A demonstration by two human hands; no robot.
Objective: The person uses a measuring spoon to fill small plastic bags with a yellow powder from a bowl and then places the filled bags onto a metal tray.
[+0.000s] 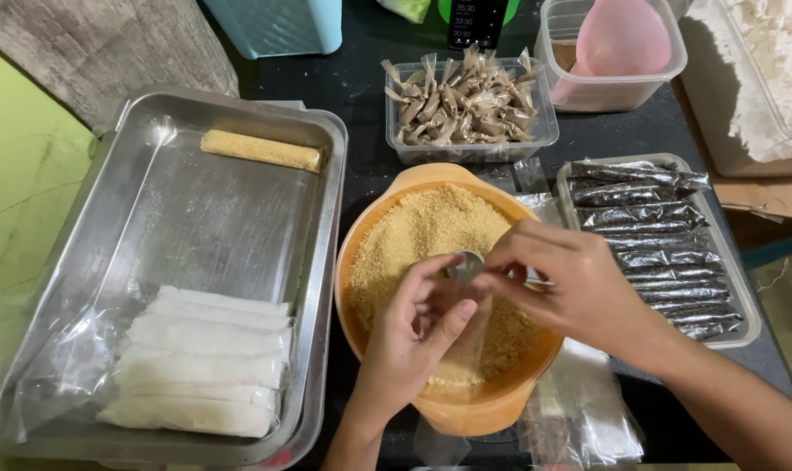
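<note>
Both hands work over an orange bowl (370, 218) full of golden crumbs (413, 235). My left hand (409, 336) holds a narrow clear plastic bag (467, 344) upright, its mouth up by my thumb. My right hand (566, 279) grips a metal spoon (467, 262) at the bag's mouth. To the left a steel tray (178, 201) holds one crumb-filled stick (261, 150) at its far end and several white rolls (204, 358) under plastic at its near end.
A clear tub of small brown twisted packets (470, 105) stands behind the bowl. A tray of dark filled sticks (657, 244) lies to the right. Empty clear bags (588, 410) lie by the bowl's near right. A pink scoop in a tub (618, 44) sits far right.
</note>
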